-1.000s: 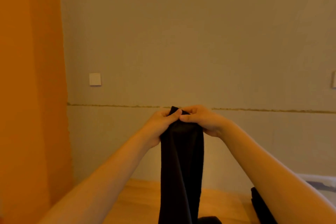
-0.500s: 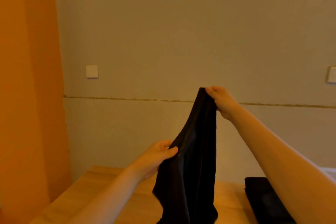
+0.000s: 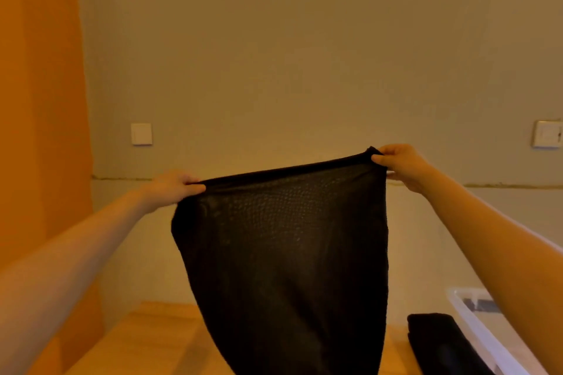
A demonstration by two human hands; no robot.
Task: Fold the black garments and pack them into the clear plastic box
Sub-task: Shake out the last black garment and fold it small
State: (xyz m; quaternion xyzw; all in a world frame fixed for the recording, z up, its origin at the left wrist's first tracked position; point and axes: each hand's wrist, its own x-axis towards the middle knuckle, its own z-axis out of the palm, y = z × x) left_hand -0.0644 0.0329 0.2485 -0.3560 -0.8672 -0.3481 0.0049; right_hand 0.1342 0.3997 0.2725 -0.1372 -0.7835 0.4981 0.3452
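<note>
A thin black garment (image 3: 283,259) hangs spread out in the air in front of me, its top hem stretched wide. My left hand (image 3: 173,187) pinches the hem's left corner and my right hand (image 3: 399,163) pinches the right corner, a little higher. The cloth narrows downward and runs off the bottom of the view. A second black garment (image 3: 438,341), folded, lies on the wooden table (image 3: 146,341) at the lower right. The clear plastic box (image 3: 475,323) stands just right of it, partly hidden behind my right forearm.
A plain wall stands close behind the table, with a white switch plate (image 3: 141,133) at the left and another plate (image 3: 547,133) at the right edge. An orange curtain or panel (image 3: 39,131) fills the left side.
The garment hung bunched from both hands held together. My left hand slid down and out to the left, my right hand moved right, and the hem now stretches wide between them.
</note>
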